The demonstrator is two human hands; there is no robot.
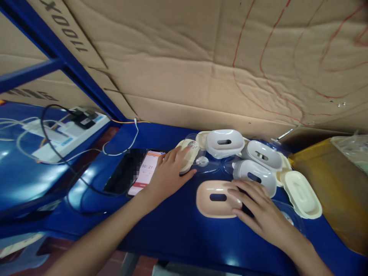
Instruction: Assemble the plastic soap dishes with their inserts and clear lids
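Peach dish (209,210): we held its three-o'clock end.
Right hand (263,211): pinched that end.
Left hand (166,172): at cream dish (189,160), eleven o'clock; we couldn't tell its grip.

Peach dish (218,209), with a central slot, on blue table (184,234), just below centre of frame. Right hand (260,211): fingers over the dish's right end, thumb at its lower right edge; firmness of grip not discernible. Left hand (168,172), near centre: fingers extended onto a cream piece (189,157), thumb apart. Three pale grey slotted dishes (225,151) right of centre; cream dish (303,195) at lower right, beside yellowish package (333,188). Phone (140,180), left of centre, partly behind left hand. Power strip (71,138) at left; cardboard (178,76) across top.
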